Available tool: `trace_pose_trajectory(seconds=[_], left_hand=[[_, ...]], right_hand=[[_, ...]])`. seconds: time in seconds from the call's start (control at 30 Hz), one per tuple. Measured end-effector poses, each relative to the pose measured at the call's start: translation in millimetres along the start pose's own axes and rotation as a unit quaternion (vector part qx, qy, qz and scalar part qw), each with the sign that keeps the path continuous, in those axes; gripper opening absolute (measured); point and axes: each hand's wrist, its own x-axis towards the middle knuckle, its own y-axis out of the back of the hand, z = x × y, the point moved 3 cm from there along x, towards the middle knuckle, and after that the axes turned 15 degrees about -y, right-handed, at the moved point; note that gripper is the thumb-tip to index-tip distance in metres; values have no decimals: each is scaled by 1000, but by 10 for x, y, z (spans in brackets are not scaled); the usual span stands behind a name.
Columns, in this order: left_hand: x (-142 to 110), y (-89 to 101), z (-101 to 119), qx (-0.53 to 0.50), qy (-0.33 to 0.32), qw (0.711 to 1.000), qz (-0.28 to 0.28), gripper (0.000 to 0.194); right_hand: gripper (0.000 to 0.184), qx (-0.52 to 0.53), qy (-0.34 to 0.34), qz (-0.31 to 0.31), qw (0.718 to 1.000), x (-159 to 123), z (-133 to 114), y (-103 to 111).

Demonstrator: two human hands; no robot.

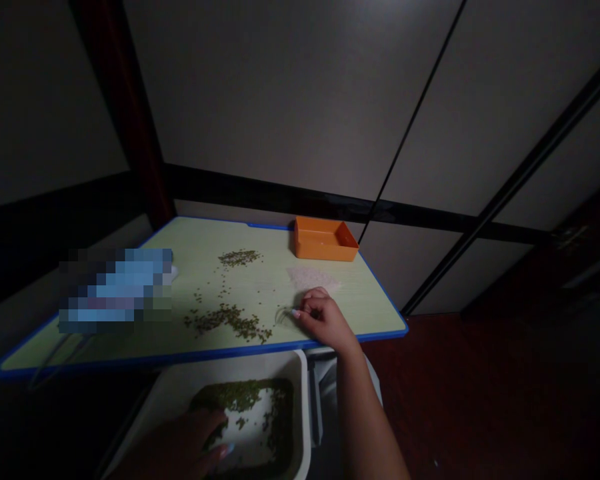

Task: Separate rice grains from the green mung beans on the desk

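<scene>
My left hand (195, 433) reaches down into a white plastic bin (303, 400), its thumb and a finger apart over the small green bits (240, 393) lying there. Nothing shows between those fingers; the rest of the hand is dark. Above the table's near edge, my right hand (323, 317) is closed, with thumb and finger pinching a small clear plastic bag (283, 316) whose curved edge faces left. Just beyond that hand lies a flat patch of clear, whitish plastic (313, 278). Loose greenish-brown bits form a near pile (235, 321) and a far pile (240, 257) on the tabletop.
An orange open box (325, 250) stands at the back right of the pale table (375, 307) with a blue rim. A blurred-out bluish object (125, 290) is at the left. Cabinet panels (300, 100) rise behind, and reddish floor (460, 387) lies to the right.
</scene>
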Motion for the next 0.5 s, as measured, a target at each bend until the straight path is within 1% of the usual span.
trace_pose_trajectory(seconds=[0.27,0.43,0.5], left_hand=[[0,-116,-123,-15,-27,999,27,52],[4,-91,-110,-24,-18,999,25,56],[6,-74,-92,-20,-9,1000,16,57]], right_hand=[[35,-31,-26,91,995,19,64,15],[38,-6,-42,157,987,9,117,56],[38,-3,-47,171,984,3,126,73]])
